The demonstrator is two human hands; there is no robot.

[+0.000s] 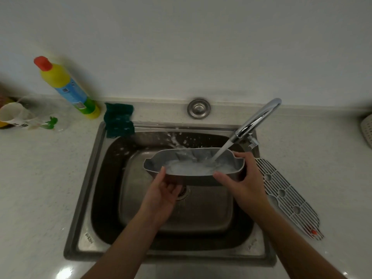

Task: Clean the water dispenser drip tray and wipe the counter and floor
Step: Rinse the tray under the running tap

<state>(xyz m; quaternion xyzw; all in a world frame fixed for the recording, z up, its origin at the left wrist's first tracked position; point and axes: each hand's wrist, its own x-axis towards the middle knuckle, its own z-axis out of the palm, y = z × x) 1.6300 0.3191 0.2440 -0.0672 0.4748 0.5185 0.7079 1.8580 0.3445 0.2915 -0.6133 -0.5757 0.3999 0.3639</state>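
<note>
The grey drip tray (155,161) is held over the steel sink (96,178), tilted toward me, with water swirling inside it. A stream from the chrome faucet (255,119) runs into the tray's right half. My left hand (163,194) supports the tray from below at its near left edge, thumb on the rim. My right hand (241,178) grips the tray's right end, thumb on the near rim and fingers around the far side. The tray's slotted grille cover (289,196) lies flat on the counter (40,178) to the right of the sink.
A yellow detergent bottle (66,85) with a red cap stands at the back left. A dark green cloth (118,119) hangs over the sink's back left corner. Cups and a plastic bag (26,115) sit at far left. A white basket (367,129) shows at the right edge.
</note>
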